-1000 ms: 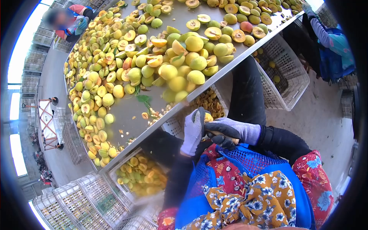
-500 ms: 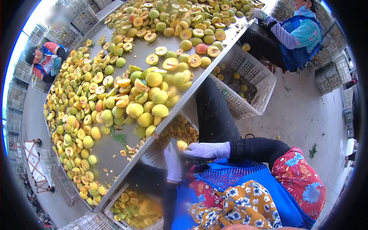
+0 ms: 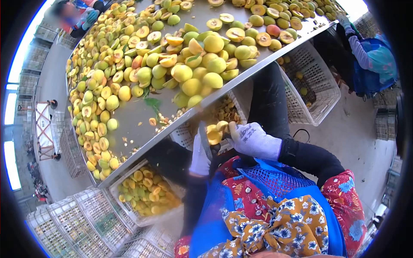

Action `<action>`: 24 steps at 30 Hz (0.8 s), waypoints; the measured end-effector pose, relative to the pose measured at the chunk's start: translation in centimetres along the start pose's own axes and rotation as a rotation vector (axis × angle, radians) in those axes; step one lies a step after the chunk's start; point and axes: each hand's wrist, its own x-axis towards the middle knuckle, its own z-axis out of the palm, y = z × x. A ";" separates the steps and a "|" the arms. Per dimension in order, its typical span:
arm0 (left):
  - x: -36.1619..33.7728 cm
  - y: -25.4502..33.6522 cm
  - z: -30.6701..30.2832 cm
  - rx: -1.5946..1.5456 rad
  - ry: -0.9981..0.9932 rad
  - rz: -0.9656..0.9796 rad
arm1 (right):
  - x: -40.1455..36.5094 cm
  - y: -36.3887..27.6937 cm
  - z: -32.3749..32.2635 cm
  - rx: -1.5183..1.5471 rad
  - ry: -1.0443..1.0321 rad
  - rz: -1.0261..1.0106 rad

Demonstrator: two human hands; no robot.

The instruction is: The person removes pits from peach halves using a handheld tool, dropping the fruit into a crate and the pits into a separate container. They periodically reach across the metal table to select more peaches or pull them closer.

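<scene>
My left hand point(image 3: 200, 155), in a lavender glove with a grey palm, is closed around a yellow halved stone fruit point(image 3: 214, 136), cut side showing. The fingers of my right hand point(image 3: 254, 140), in a matching glove, are bent against a second piece of fruit point(image 3: 222, 125) just above it. Both hands are in front of my body, below the metal table edge. Whether a tool is in either hand cannot be made out. Beneath them, a crate holds brownish pits or scraps point(image 3: 227, 111). A crate of yellow-green fruit halves point(image 3: 148, 189) stands left of my left arm.
The metal table point(image 3: 131, 116) carries heaped whole and halved fruit point(image 3: 189, 71). A white crate point(image 3: 316, 99) with several fruits stands to my right. Co-workers sit at the right point(image 3: 374, 64) and far left point(image 3: 75, 19). Stacked crates point(image 3: 73, 219) and a wheeled cart point(image 3: 44, 127) are at left.
The view has shifted, moving the scene. My hands have drawn slightly apart, and the fruit between them now shows as two open pieces. My right hand has turned, showing the glove's back.
</scene>
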 end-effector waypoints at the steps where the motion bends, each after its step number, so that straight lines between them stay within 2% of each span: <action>1: 0.0 0.0 -0.8 -0.223 -0.005 -0.190 | 0.3 0.4 0.2 0.119 0.070 -0.017; 2: -0.2 -0.2 -1.6 -0.450 -0.012 -0.378 | 0.4 0.9 0.6 0.242 0.135 -0.029; 3: -0.3 -1.2 -2.0 -0.496 -0.002 -0.306 | 1.2 1.7 1.8 0.314 0.204 -0.074; 6: -2.5 -0.8 -2.8 -0.508 0.223 -0.263 | 2.4 2.1 1.4 1.110 -0.159 0.113; 7: -3.3 -0.5 -3.3 -0.454 0.292 -0.220 | 2.5 1.8 -0.4 1.145 -0.334 0.286; 10: -6.8 -0.8 -8.5 0.021 0.665 0.123 | 2.8 2.4 -0.3 1.644 -0.450 0.311; 11: -8.3 -1.4 -10.6 0.108 0.816 0.195 | 2.9 2.8 -0.1 1.583 -0.457 0.290; 12: -9.6 0.4 -10.7 -0.035 0.955 0.167 | 3.2 3.4 0.2 1.521 -0.475 0.260; 14: -13.2 -2.3 -15.8 0.177 1.212 0.053 | 3.7 3.8 1.0 1.454 -0.457 0.167; 16: -16.5 -6.8 -20.4 0.348 1.362 -0.001 | 3.9 2.6 0.5 1.461 -0.406 0.267; 18: -18.6 -11.1 -23.6 0.370 1.468 -0.060 | 4.2 2.5 0.3 1.353 -0.388 0.199; 19: -18.4 -10.4 -23.0 0.668 1.501 -0.298 | 4.3 2.5 0.4 1.377 -0.411 0.273; 20: -18.2 -12.2 -23.7 0.678 1.541 -0.293 | 4.4 3.2 0.7 1.180 -0.394 0.098; 21: -17.7 -14.1 -24.5 0.688 1.572 -0.285 | 4.5 3.5 1.2 1.078 -0.359 0.028; 24: -14.8 -15.2 -24.6 0.877 1.343 -0.172 | 4.5 2.9 1.4 0.939 -0.314 -0.077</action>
